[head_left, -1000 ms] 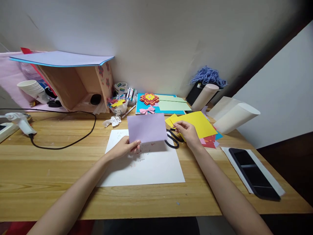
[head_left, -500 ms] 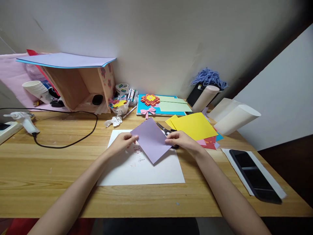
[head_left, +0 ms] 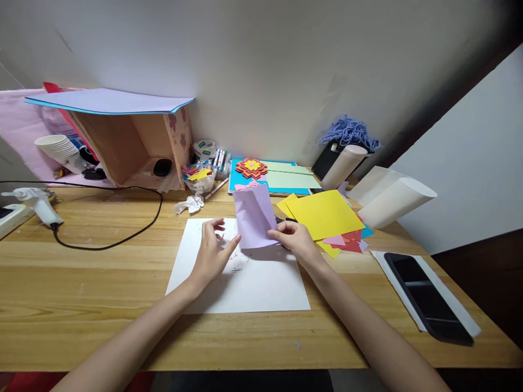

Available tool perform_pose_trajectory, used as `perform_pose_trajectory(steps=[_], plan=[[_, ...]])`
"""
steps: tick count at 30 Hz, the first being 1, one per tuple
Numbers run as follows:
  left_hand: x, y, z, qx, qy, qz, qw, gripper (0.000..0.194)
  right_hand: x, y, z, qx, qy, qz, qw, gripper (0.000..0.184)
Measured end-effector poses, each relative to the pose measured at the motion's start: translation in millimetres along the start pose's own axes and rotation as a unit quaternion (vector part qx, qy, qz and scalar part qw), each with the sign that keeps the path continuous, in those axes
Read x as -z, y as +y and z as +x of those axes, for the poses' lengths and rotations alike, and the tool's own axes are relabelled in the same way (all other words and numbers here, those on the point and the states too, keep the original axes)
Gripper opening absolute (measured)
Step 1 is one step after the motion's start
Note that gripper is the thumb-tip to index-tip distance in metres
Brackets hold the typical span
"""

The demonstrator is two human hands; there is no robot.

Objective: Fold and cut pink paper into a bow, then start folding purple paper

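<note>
A purple sheet of paper [head_left: 254,218] is held up above the table, its lower right corner pinched in my right hand [head_left: 292,238]. Just left of that sheet is my left hand [head_left: 214,247], fingers apart and holding nothing. Beneath both hands lies a white sheet [head_left: 261,288] with small reddish and dark marks. Scissors [head_left: 281,220] show only in part behind the purple paper and my right hand. Close to my right hand, a yellow sheet [head_left: 327,213] rests on red, pink and blue paper pieces.
A hot glue gun [head_left: 41,206] with a black cord lies at the left. An open box [head_left: 126,147] stands at the back. A paper flower [head_left: 251,167] sits on a blue board. To the right are a paper roll [head_left: 398,204] and a phone [head_left: 427,296].
My left hand has let go of the purple paper and opened. The sheet has turned from corner-down to nearly upright and moved up a little, still in my right hand.
</note>
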State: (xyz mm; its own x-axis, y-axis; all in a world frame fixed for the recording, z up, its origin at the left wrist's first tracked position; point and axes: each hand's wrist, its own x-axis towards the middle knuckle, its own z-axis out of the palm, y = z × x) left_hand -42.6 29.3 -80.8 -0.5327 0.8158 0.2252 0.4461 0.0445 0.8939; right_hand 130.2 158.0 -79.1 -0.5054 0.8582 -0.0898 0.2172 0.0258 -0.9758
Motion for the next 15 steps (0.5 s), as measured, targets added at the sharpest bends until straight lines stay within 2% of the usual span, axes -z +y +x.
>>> perform_pose_trajectory(steps=[2, 4, 6, 8, 11, 15], plan=[[0.0, 8, -6, -0.009, -0.046, 0.011, 0.999, 0.031, -10, -2, -8, 0.077, 0.01, -0.022, 0.997, 0.033], [0.3, 15, -9, 0.005, -0.081, -0.004, 0.997, 0.029, -21, -5, -19, 0.155, 0.015, -0.059, 0.986, 0.03], [0.9, 18, -10, 0.022, -0.079, -0.024, 0.996, 0.03, -33, -10, -32, 0.216, 0.005, -0.103, 0.971, 0.027], [1.9, 18, -10, 0.038, -0.058, -0.045, 0.997, 0.03, -41, -13, -42, 0.249, -0.023, -0.125, 0.96, 0.025], [4.9, 13, -6, 0.057, -0.031, -0.084, 0.994, 0.029, -46, -14, -47, 0.237, -0.059, -0.112, 0.963, 0.027], [12.6, 6, 3, 0.098, -0.018, -0.138, 0.985, 0.024, -38, -8, -34, 0.15, -0.075, -0.075, 0.983, 0.035]])
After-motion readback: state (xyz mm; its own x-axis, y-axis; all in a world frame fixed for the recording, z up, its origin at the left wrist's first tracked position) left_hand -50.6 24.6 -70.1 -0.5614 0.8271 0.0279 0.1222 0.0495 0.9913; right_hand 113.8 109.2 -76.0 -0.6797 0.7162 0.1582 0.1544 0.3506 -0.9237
